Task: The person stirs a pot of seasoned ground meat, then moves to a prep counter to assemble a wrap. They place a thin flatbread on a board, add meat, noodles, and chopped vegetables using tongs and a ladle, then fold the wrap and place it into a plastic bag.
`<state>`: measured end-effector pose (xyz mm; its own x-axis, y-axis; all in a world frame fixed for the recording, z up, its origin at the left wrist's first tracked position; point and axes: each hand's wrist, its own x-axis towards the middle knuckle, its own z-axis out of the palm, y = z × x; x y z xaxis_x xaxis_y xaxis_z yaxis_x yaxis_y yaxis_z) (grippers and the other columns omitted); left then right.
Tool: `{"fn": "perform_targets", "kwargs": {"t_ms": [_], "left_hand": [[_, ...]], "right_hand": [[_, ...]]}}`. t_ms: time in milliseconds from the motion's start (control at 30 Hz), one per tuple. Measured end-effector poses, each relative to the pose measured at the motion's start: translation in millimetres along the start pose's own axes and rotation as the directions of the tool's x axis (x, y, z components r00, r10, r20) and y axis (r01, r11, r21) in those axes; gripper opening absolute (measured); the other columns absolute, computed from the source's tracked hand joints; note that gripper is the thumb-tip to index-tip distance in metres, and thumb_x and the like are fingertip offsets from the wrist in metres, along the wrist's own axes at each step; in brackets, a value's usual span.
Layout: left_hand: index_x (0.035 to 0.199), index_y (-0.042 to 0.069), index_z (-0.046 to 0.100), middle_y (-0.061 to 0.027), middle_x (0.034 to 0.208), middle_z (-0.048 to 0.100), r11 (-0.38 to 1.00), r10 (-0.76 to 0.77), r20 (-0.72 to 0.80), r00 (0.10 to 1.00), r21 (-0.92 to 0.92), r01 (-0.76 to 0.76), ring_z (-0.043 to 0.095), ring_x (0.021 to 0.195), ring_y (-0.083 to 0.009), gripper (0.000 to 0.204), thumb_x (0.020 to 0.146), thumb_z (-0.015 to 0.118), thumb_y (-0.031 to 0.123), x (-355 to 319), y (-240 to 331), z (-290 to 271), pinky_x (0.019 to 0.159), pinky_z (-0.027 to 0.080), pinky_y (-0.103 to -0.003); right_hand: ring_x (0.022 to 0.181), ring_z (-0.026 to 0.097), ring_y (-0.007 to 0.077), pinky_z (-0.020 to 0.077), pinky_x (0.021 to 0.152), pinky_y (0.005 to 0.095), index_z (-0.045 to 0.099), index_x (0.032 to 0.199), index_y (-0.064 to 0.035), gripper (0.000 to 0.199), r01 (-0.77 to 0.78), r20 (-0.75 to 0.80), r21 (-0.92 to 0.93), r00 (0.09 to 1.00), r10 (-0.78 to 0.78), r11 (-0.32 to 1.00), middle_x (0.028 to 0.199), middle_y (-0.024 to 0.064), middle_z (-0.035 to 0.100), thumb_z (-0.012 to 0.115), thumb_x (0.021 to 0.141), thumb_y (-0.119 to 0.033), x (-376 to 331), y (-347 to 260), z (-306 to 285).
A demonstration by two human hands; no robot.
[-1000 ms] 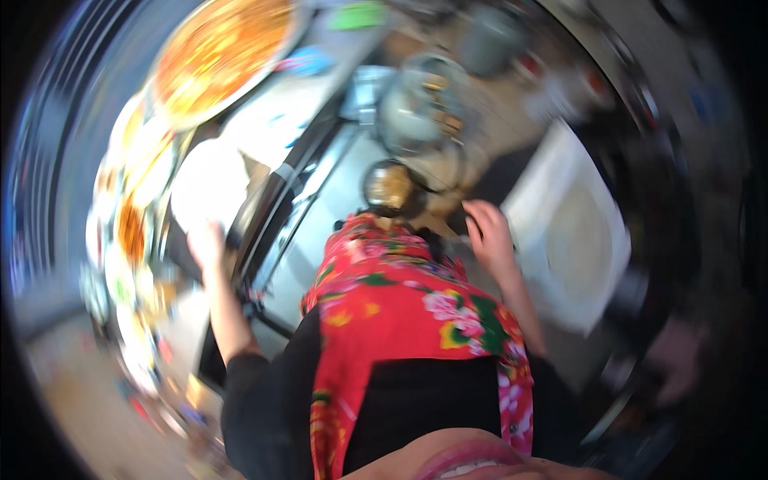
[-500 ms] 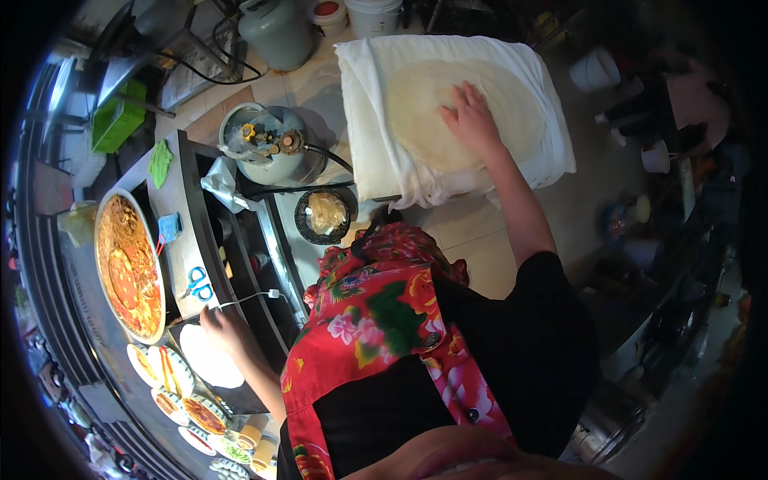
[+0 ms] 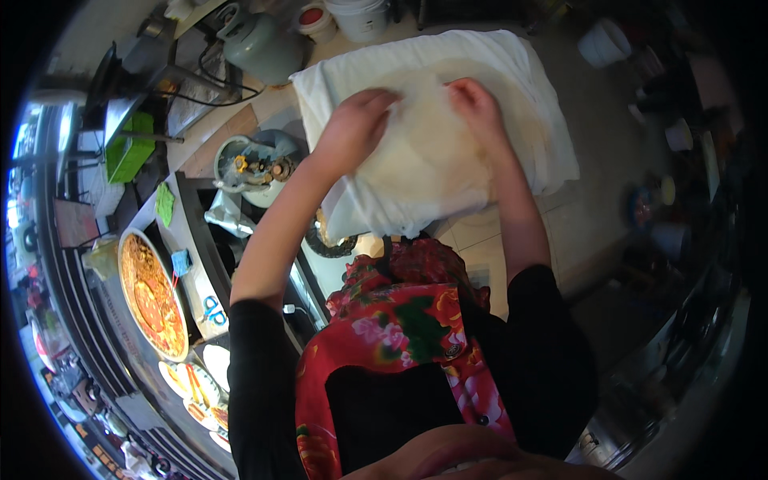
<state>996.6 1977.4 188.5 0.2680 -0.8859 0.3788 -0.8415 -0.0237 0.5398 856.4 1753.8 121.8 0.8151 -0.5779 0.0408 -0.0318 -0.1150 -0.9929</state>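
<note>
Both of my hands are over a white cloth (image 3: pixel 328 84) draped on a boxy bundle, with thin, pale round sheets of dough (image 3: pixel 504 88) on it. My right hand (image 3: pixel 480 116) is closed, thumb and fingers pinched at the edge of a thin whitish sheet (image 3: pixel 430 108). Opposite it, my left hand (image 3: pixel 354 132) has its fingers drawn together at the same sheet, slightly smeared by motion. The sheet blurs between the hands; whether it is a single dough round or a layer with cloth, I cannot tell.
Left of the bundle stands a gas cylinder (image 3: pixel 276 164) with a yellow valve; another grey cylinder (image 3: pixel 260 48) is behind. The counter at left holds a big pan of red-orange food (image 3: pixel 152 296), blue scissors (image 3: pixel 214 310) and several small plates (image 3: pixel 196 382). White buckets (image 3: pixel 360 20) stand at the back.
My left hand has moved from the counter's plates up to the bundle. My right hand, earlier spread flat on the dough, is now pinched at a sheet's edge. The view has shifted.
</note>
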Motion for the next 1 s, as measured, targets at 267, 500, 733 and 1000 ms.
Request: {"fn": "perform_targets", "kwargs": {"t_ms": [267, 500, 733, 1000], "left_hand": [[0.123, 0.011, 0.064, -0.0090, 0.130, 0.062, 0.937, 0.152, 0.666, 0.730, 0.138, -0.321, 0.051, 0.129, -0.0299, 0.049, 0.075, 0.058, -0.003, 94.6, -35.2, 35.3, 0.111, 0.037, -0.046], [0.125, -0.001, 0.060, -0.0207, 0.126, 0.064, 0.950, -0.084, 0.579, 0.811, 0.292, -0.110, 0.063, 0.112, -0.0363, 0.041, 0.085, 0.055, 0.003, -25.9, 30.7, -25.3, 0.096, 0.049, -0.043], [0.127, 0.001, 0.060, -0.0176, 0.131, 0.061, 0.921, -0.388, 0.499, 0.775, 0.244, 0.304, 0.060, 0.117, -0.0359, 0.054, 0.074, 0.059, -0.004, -153.7, 137.2, -111.6, 0.094, 0.048, -0.042], [0.118, 0.000, 0.064, -0.0208, 0.102, 0.069, 0.772, -0.481, 0.137, 0.866, -0.402, 0.493, 0.066, 0.085, -0.0353, 0.033, 0.086, 0.059, 0.006, -296.8, 150.8, -161.3, 0.075, 0.052, -0.041]], "right_hand": [[0.094, 0.064, 0.0203, 0.0540, 0.082, 0.0326, 0.064, 0.104, -0.0019, 0.017, 0.431, 0.195, -0.068, 0.890, -0.411, 0.900, 0.101, 0.0085, 0.065, 0.068, 0.088, -0.001, -54.6, -24.9, 18.0], [0.095, 0.058, 0.0278, 0.0450, 0.086, 0.0410, 0.066, 0.100, -0.0076, 0.019, 0.474, 0.282, -0.733, 0.864, -0.416, 0.489, 0.101, 0.0074, 0.062, 0.058, 0.083, -0.013, -84.3, -34.7, 6.2], [0.087, 0.064, 0.0299, 0.0526, 0.075, 0.0408, 0.070, 0.107, -0.0061, 0.025, 0.645, 0.836, -0.329, 0.538, -0.104, 0.690, 0.094, 0.0098, 0.066, 0.063, 0.083, -0.007, -138.4, -105.5, 36.6], [0.077, 0.065, 0.0184, 0.0512, 0.067, 0.0294, 0.069, 0.095, 0.0016, 0.021, 0.261, 0.956, -0.133, 0.287, 0.055, 0.956, 0.083, 0.0074, 0.065, 0.071, 0.075, 0.004, -103.1, -190.4, 138.5]]}}
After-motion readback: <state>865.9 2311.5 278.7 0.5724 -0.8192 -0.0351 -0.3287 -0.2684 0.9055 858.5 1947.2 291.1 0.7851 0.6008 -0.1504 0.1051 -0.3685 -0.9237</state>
